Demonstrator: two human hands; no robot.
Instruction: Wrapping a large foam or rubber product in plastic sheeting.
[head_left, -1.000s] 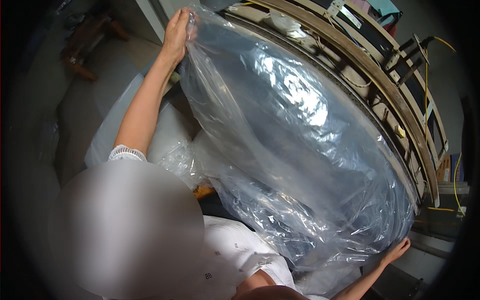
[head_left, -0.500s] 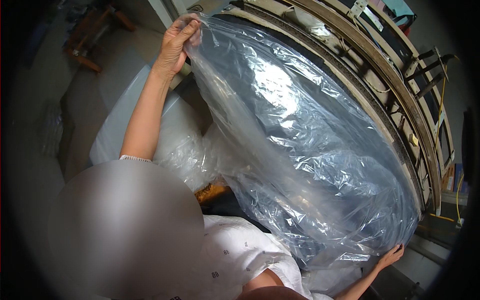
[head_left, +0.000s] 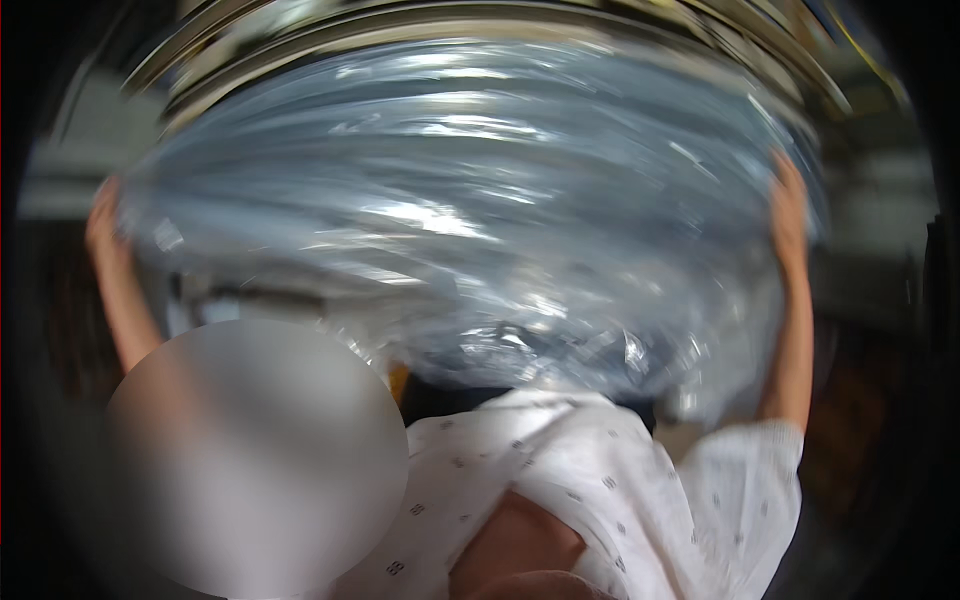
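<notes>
1. One broad spread of clear plastic film (head_left: 430, 160), lying beyond the white shirt (head_left: 560, 440), taken as landmark for all places here. Reaches well out to both sides of the shirt; comes close to it at the near edge.
2. Looks thin, glossy and partly see-through, blue-grey over most of its breadth. Shows many creases and bright white glints, smeared sideways by blur. Bunches into loose, crumpled folds nearest the shirt.
3. Noted left hand (head_left: 104, 215) far to the left of the shirt and beyond it, at the film's left end. Too blurred: cannot tell whether clenched on the film or only laid against it.
4. Noted right hand (head_left: 788, 205) far to the right of the shirt and beyond it, alongside the film's right end, fingers pointing away from the shirt. Cannot tell whether grasping.
5. Writing: small dark printed marks (head_left: 417, 510), letter-like, scattered in repeat over the shirt; not copied. Also a small pale patch (head_left: 168, 236) on the film, left of and beyond the shirt; cannot tell label from glint.
6. Farther from the shirt than the film: curved rails (head_left: 450, 15), blurred.
</notes>
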